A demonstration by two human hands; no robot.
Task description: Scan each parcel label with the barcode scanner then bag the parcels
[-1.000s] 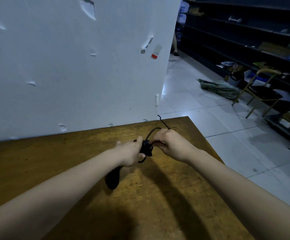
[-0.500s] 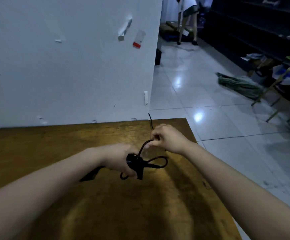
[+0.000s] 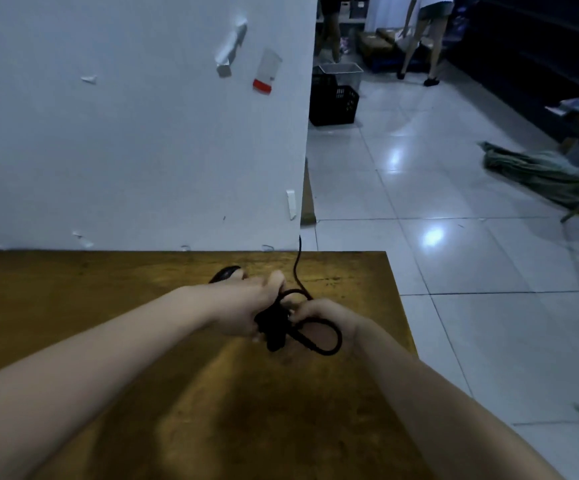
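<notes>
Gripping scanner (image 3: pixel 273 328) in curled left hand (image 3: pixel 243 306); pinching looped cable (image 3: pixel 329 348) with right hand (image 3: pixel 324 317), right against scanner, over table (image 3: pixel 108 292), near white wall (image 3: pixel 125 140).

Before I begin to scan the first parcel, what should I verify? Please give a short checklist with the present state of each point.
1. Scanner in hand: ok. The left hand grips the scanner.
2. Cable untangled: not ok. The cable makes loops at the scanner handle; the right hand pinches one loop.
3. Cable's far end plugged in: cannot tell. It drops behind the far edge of the table.
4. Parcel ready: not ok. No parcel is in view.
5. Bag ready: cannot tell. Only a green sack lies on the floor, off to the right.
</notes>
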